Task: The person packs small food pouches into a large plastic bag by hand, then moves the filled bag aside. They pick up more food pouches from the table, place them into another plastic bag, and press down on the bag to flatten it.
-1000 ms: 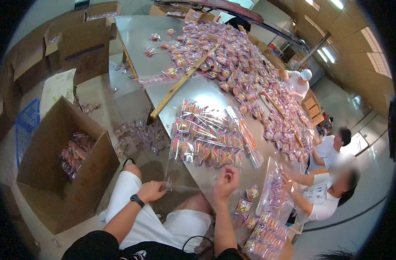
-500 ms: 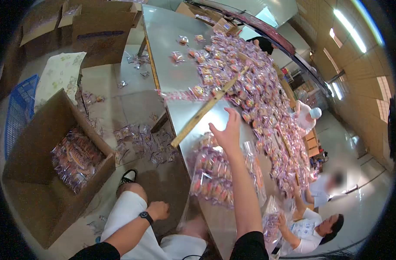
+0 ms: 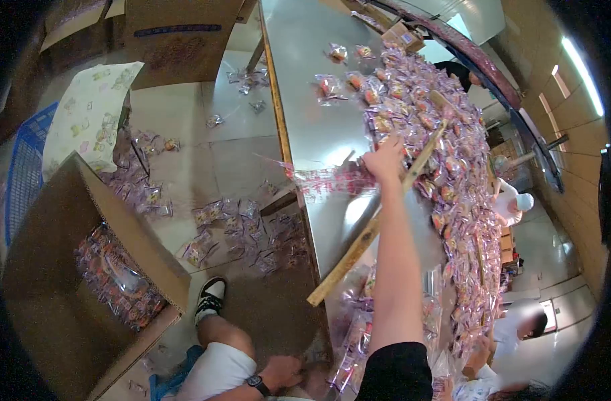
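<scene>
My right hand (image 3: pixel 385 160) reaches over the table to the near edge of a pile of small wrapped packets (image 3: pixel 439 177). Its fingers are bent, with the thumb held apart, and I see no packet lifted in them. A wooden stick (image 3: pixel 359 247) slants across the tabletop beside my forearm. Left of the hand lies a flat clear plastic bag with pink print (image 3: pixel 332 182). Partly behind my forearm are filled clear bags of packets (image 3: pixel 355 341). My left hand (image 3: pixel 282 374), below a black wristwatch (image 3: pixel 257 384), is closed near my legs, seemingly holding nothing.
An open cardboard box (image 3: pixel 135 220) with bagged packets inside stands left of my legs. Behind it are a blue crate (image 3: pixel 28 160) and a flowered cloth (image 3: pixel 91 113). Loose packets (image 3: pixel 232 224) litter the floor. Co-workers (image 3: pixel 516 327) stand along the table's far side.
My right hand has moved forward from above the filled bags to the pile's edge. My left hand has shifted right and down toward my legs. The view has turned.
</scene>
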`<state>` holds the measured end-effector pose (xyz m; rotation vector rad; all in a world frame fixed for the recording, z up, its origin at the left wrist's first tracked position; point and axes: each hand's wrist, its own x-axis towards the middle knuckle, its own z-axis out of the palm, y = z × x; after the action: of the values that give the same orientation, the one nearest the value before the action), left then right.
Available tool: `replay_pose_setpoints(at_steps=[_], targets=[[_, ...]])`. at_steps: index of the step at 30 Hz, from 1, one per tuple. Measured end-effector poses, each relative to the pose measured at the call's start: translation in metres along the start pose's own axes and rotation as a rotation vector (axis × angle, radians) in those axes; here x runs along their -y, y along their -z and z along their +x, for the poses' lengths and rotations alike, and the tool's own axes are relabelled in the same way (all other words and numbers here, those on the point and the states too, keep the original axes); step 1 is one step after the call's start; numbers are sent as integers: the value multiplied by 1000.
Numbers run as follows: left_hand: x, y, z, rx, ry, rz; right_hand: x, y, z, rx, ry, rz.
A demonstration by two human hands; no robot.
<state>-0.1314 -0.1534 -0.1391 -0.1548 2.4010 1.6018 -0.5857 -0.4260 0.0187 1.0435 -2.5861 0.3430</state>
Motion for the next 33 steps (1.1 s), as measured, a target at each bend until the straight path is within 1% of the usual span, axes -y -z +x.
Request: replay_pose_setpoints(at_steps=[2,3,4,5,6,7,10,11,12,14,15,16,17,19,21,22,23,24,25,26,27,29,30,32,33], targets=[[47,-105,36,-190,-11,-48,-14,-14,23,24,-108,58],[46,-111,44,-285,-20,-70,-9,-18,27,36,-163,88],[49,-119,35,-202,-9,-106,-5,-23,28,47,-205,35],[32,-90,26,-153,17,-131,11,-12,19,65,-252,-25],[18,-73,19,-117,41,-154,14,-10,9,88,-304,-93],[7,-64,14,-92,61,-174,4,-16,15,47,-343,-80],[-16,-38,8,-33,99,-229,-4,-17,21,65,-312,-118],[-19,-35,11,-28,95,-232,-4,-16,19,32,-251,-128],[-8,-46,21,-23,29,-215,-1,-11,16,-17,-170,-114],[5,-63,36,-90,-17,-155,0,-8,-2,-90,-22,-86],[-6,-61,28,-108,-33,-136,8,-4,-12,-265,169,-156],[-20,-62,19,-170,65,-92,8,7,-19,-254,249,-94],[-37,-31,11,-225,156,-42,32,45,-36,-244,323,-35],[-33,7,-1,-114,6,-21,43,82,-71,-395,536,201],[-36,13,-12,-250,-9,-52,53,152,-141,-212,657,496],[-42,29,-25,-243,15,-44,51,183,-184,-160,658,494],[-39,32,-34,-284,-24,6,46,218,-237,-31,545,524],[-40,37,-51,-353,-72,-30,28,236,-280,-137,725,408],[-38,29,-70,-349,-71,-268,10,254,-335,-141,700,347],[-36,23,-85,-343,-69,-497,4,276,-394,-74,605,334],[-32,14,-101,-309,-54,-724,-7,288,-447,37,551,465],[-24,-18,-137,-213,2,-1170,-9,296,-531,41,626,564],[-47,-17,-152,-167,-62,-1106,-8,298,-565,96,611,551],[-115,-13,-178,-85,-180,-1006,-8,308,-620,236,589,531],[-124,-24,-183,-14,-212,-990,-11,310,-635,197,533,571]])
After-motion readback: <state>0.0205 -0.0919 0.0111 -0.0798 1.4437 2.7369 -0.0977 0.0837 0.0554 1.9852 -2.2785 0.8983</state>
